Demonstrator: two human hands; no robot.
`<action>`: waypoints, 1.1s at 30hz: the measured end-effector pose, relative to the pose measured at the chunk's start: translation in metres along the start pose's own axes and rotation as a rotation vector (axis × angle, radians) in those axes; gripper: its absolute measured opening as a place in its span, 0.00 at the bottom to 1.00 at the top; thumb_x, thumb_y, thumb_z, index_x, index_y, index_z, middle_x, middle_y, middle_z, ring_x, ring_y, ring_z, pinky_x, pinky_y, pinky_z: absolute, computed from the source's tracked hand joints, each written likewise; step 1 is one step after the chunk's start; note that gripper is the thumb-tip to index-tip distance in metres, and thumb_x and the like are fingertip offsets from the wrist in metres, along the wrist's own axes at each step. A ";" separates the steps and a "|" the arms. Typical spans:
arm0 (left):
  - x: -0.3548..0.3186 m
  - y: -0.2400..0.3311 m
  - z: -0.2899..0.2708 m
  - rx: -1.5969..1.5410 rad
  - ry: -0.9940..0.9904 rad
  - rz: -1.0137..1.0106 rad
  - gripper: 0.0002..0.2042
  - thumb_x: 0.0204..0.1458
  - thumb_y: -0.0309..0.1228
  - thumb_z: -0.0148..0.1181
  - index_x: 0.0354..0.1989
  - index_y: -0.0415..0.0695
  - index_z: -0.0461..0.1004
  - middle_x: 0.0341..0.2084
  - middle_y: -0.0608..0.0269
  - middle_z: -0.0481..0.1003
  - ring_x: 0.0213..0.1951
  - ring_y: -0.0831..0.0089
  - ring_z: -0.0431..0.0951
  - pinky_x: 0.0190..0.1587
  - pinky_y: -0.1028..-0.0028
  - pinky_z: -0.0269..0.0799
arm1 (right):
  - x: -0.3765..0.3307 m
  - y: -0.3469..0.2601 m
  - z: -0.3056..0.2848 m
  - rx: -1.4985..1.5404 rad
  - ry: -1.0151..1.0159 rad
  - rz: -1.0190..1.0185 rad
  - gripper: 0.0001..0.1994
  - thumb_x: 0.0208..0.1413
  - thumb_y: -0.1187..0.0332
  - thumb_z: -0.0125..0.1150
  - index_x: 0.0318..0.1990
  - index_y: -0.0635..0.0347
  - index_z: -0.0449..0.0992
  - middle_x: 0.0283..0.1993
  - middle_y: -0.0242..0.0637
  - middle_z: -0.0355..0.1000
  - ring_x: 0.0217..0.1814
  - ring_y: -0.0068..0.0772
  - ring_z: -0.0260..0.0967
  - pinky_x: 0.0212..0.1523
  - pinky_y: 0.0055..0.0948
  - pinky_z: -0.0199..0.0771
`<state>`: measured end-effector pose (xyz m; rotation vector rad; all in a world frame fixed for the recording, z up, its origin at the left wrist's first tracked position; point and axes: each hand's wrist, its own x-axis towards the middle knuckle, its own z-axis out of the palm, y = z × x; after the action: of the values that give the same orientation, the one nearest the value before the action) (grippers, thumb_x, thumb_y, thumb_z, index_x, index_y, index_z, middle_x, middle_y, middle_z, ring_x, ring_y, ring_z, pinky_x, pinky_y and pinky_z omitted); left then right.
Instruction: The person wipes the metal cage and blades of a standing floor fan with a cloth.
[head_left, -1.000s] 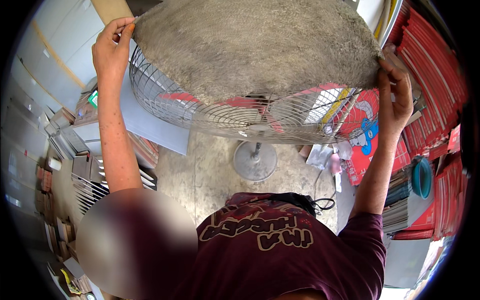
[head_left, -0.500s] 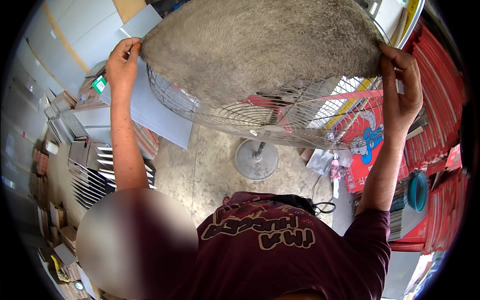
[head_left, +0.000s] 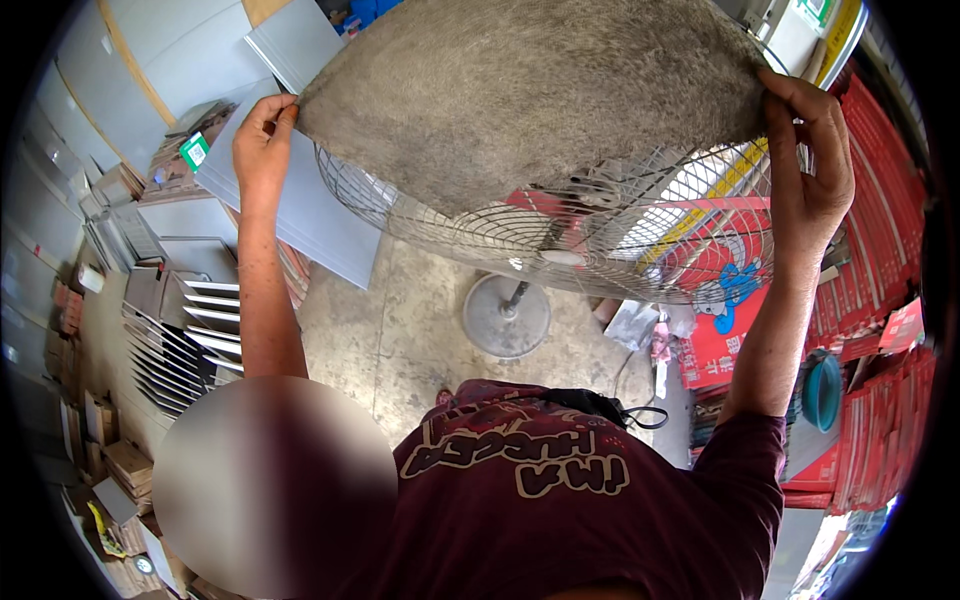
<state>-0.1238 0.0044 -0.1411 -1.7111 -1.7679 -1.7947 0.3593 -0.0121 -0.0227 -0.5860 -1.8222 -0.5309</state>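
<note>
Both hands hold a dusty grey fabric cover (head_left: 530, 95) stretched over a round wire-grille pedestal fan (head_left: 560, 230).

Left hand (head_left: 262, 140) pinches the cover's left edge; right hand (head_left: 812, 165) grips its right edge. The cover spans left to right above the fan's round grey base (head_left: 505, 317).

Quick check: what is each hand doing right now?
Left hand: closed, pinching the left edge of the grey cover over the fan cage.
Right hand: closed, gripping the cover's right edge.
</note>
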 end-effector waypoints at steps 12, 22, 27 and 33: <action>-0.031 -0.038 0.010 -0.132 0.005 -0.109 0.07 0.54 0.22 0.57 0.40 0.38 0.77 0.30 0.65 0.78 0.31 0.81 0.72 0.37 0.79 0.68 | 0.016 -0.021 0.019 0.045 -0.052 -0.098 0.12 0.53 0.83 0.60 0.43 0.58 0.80 0.39 0.30 0.74 0.37 0.18 0.70 0.35 0.17 0.68; -0.051 -0.047 0.014 -0.214 0.030 -0.236 0.06 0.55 0.24 0.59 0.40 0.38 0.78 0.29 0.67 0.77 0.32 0.81 0.72 0.38 0.80 0.68 | 0.026 -0.030 0.031 0.053 -0.087 -0.114 0.12 0.53 0.83 0.58 0.43 0.60 0.79 0.37 0.31 0.73 0.36 0.19 0.70 0.34 0.18 0.70; -0.041 -0.047 0.000 -0.215 0.031 -0.184 0.06 0.55 0.25 0.60 0.40 0.39 0.78 0.30 0.68 0.77 0.33 0.82 0.72 0.38 0.81 0.67 | 0.027 -0.023 0.024 0.026 -0.101 -0.076 0.13 0.55 0.83 0.57 0.45 0.58 0.79 0.42 0.30 0.75 0.41 0.18 0.71 0.39 0.19 0.69; -0.028 -0.001 -0.004 -0.251 0.063 -0.100 0.07 0.55 0.26 0.61 0.40 0.39 0.78 0.30 0.69 0.76 0.33 0.83 0.70 0.39 0.81 0.66 | 0.018 0.010 -0.001 -0.073 -0.074 0.037 0.12 0.58 0.78 0.57 0.48 0.54 0.79 0.42 0.26 0.75 0.38 0.15 0.70 0.36 0.16 0.67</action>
<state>-0.1169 -0.0151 -0.1605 -1.6517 -1.6919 -2.1696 0.3611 -0.0022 -0.0042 -0.6954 -1.8646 -0.5591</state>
